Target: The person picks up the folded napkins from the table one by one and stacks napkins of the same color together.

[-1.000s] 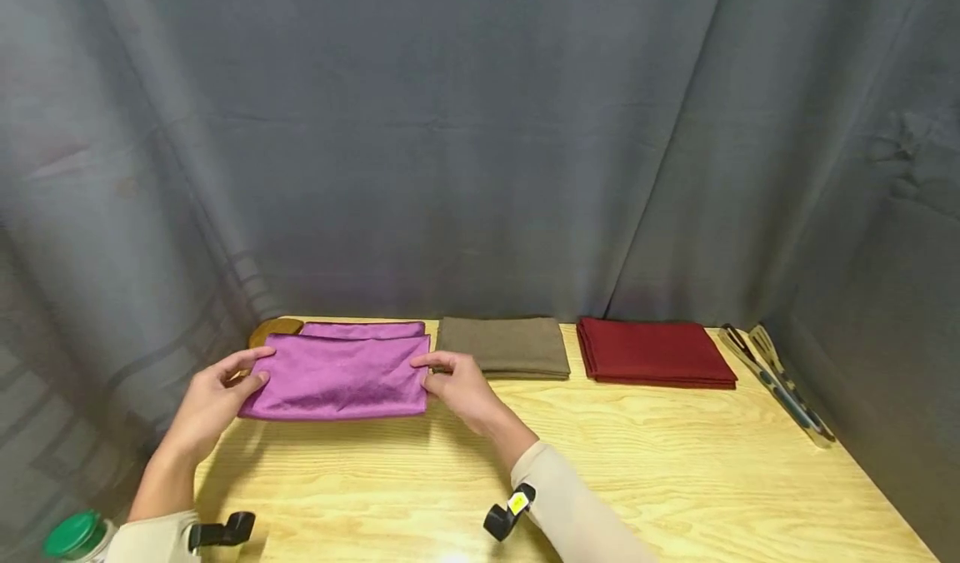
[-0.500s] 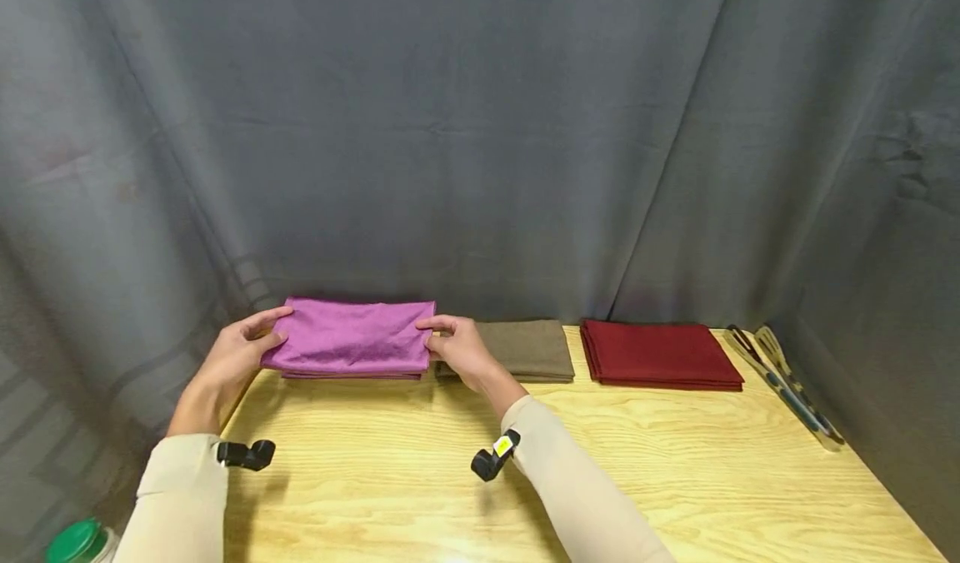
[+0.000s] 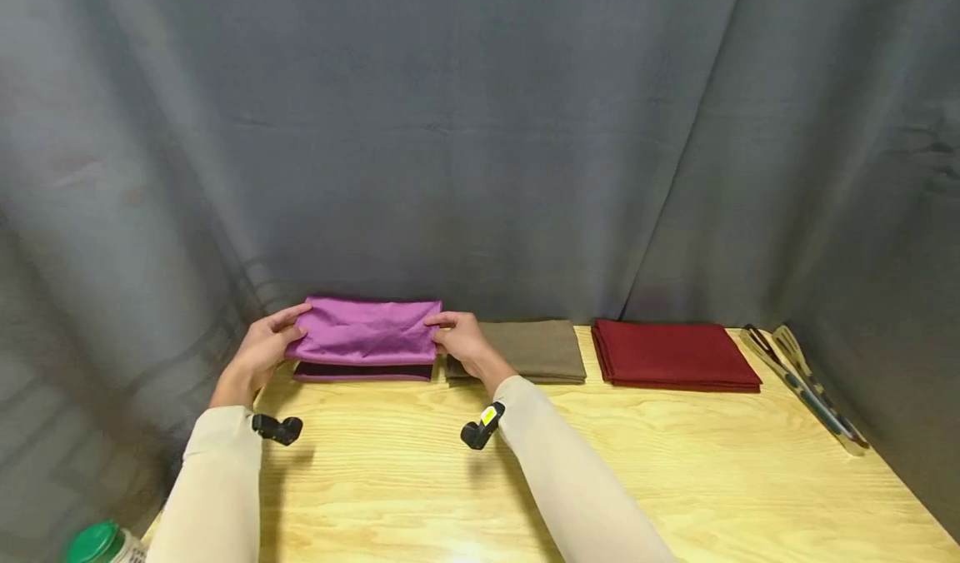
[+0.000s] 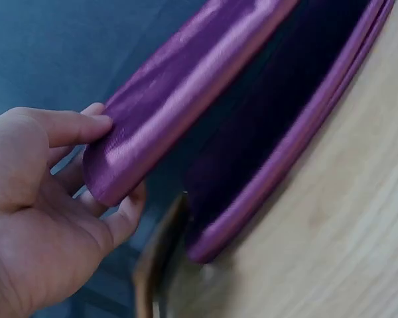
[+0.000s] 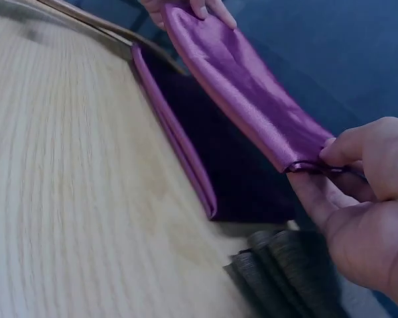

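A folded purple cloth [image 3: 367, 330] with a satin sheen is stretched level between both hands at the back left. My left hand [image 3: 266, 346] pinches its left end, thumb and fingers on opposite faces. At the right end, my right hand [image 3: 465, 342] pinches the corner the same way. Beneath it, a second folded purple cloth [image 5: 176, 139] lies on the table, its top in dark shadow. Both wrist views show a gap between the two cloths. In the head view the raised one hides most of the lower one.
A folded brown cloth [image 3: 536, 351] lies just right of the purple ones, partly behind my right hand. Farther right are a folded dark red cloth [image 3: 675, 355] and long slotted utensils [image 3: 806, 388]. A green-lidded jar [image 3: 97, 542] stands front left. A grey curtain [image 3: 480, 130] hangs behind the table.
Both hands have carried the purple cloth back and slightly right, over the second purple cloth. Half a second ago it sat lower in front; now its front edge shows more of the cloth below.
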The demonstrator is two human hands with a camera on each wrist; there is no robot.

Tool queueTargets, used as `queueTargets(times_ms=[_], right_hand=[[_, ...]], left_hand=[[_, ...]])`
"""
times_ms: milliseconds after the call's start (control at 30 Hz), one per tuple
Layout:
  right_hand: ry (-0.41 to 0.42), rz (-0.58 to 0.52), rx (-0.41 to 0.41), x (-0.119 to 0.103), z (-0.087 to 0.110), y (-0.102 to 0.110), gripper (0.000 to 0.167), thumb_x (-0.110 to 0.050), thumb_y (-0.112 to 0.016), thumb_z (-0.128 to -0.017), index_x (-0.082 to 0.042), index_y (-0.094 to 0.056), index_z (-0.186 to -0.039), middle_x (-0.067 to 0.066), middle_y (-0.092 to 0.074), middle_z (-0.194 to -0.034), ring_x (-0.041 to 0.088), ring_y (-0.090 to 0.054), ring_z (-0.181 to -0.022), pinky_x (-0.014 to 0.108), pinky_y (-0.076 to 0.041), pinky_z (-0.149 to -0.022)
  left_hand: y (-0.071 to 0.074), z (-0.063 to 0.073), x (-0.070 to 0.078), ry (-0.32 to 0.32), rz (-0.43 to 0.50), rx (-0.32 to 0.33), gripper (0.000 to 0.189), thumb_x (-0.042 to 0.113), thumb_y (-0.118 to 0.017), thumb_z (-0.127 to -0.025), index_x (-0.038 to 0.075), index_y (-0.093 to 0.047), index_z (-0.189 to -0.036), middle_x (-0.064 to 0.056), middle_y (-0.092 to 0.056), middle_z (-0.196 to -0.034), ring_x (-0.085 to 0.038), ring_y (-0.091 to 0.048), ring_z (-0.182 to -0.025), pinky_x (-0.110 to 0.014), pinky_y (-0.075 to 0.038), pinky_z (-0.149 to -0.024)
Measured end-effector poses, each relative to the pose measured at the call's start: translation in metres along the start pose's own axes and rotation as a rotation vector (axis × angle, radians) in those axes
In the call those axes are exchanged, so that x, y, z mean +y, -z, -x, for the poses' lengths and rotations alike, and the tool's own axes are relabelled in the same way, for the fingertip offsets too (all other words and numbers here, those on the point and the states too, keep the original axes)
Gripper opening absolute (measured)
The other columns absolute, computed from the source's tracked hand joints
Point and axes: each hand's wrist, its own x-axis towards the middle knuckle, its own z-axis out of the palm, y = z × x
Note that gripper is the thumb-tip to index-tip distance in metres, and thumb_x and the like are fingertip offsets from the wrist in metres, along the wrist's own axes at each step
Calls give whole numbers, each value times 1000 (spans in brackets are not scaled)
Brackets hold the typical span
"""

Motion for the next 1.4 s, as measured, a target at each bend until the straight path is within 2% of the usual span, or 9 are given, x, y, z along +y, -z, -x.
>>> queueTargets(times_ms=[233, 500, 733, 900, 1000, 1133, 1233, 1333, 1400], right_hand=[[-8, 66, -13, 17, -1, -3, 34, 12, -53, -94, 8, -69, -123, 19, -67, -114, 12, -63, -80, 32, -61, -78], [-28, 133, 11, 18, -5, -12, 37, 15, -54, -91, 6, -70, -123, 20, -67, -115, 12, -61, -78, 31, -60, -77], [-66, 144, -2, 22, -4, -16, 37, 13, -57, -92, 5, -68, -126, 21, -63, -129, 13, -63, -84, 28, -59, -79], [-68, 159, 0, 24, -4, -18, 38, 14, -58, -91, 6, -67, -127, 18, -64, -116, 15, -63, -84, 29, -59, -80], [-66, 161, -10, 26, -4, -18, 38, 14, -58, -89, 8, -66, -126, 14, -64, -103, 15, -64, -82, 30, -61, -81], [-52, 175, -17, 26, -4, -17, 39, 14, -57, -89, 9, -65, -127, 13, -63, -100, 16, -65, -82, 31, -61, -82], [-45, 206, -9, 24, -2, -15, 40, 13, -55, -90, 9, -64, -129, 19, -65, -112, 17, -65, -87, 29, -59, -82], [-42, 230, -10, 20, 2, -12, 42, 12, -52, -91, 10, -62, -131, 24, -64, -126, 19, -63, -94, 27, -55, -81], [-34, 233, -22, 16, 6, -9, 43, 12, -51, -91, 11, -60, -133, 25, -61, -133, 20, -61, -101, 28, -54, -84]], left_hand=[[-15, -3, -21, 52, -87, 43, 55, 5, -49, -106, 5, -35, -160, -20, -35, -159, -5, -45, -120, -7, -41, -87], [-12, -2, -24, 65, -137, 55, 55, 2, -46, -105, 6, -37, -159, -18, -28, -168, -26, -32, -144, -7, -35, -90], [-8, 0, -25, 94, -209, 48, 55, 4, -44, -106, 7, -35, -160, -21, -29, -167, -31, -29, -146, -24, -32, -103], [-8, 2, -29, 112, -230, 56, 55, 4, -43, -106, 6, -33, -161, -26, -30, -165, -35, -30, -147, -38, -33, -112], [-9, 2, -32, 114, -240, 73, 54, 2, -43, -106, 3, -34, -160, -28, -31, -163, -36, -31, -147, -35, -34, -111], [-10, 2, -35, 103, -250, 98, 53, 2, -44, -105, 0, -36, -158, -28, -36, -161, -33, -38, -142, -15, -37, -95], [-11, 2, -34, 87, -263, 104, 53, 3, -45, -105, -3, -37, -157, -30, -41, -156, -22, -54, -118, -11, -41, -77], [-10, 4, -34, 70, -289, 110, 53, 3, -46, -105, -5, -37, -156, -32, -44, -153, -5, -54, -99, -10, -43, -71], [-9, 6, -34, 56, -306, 119, 52, 3, -48, -105, -7, -37, -155, -34, -46, -151, -5, -57, -99, -8, -44, -73]])
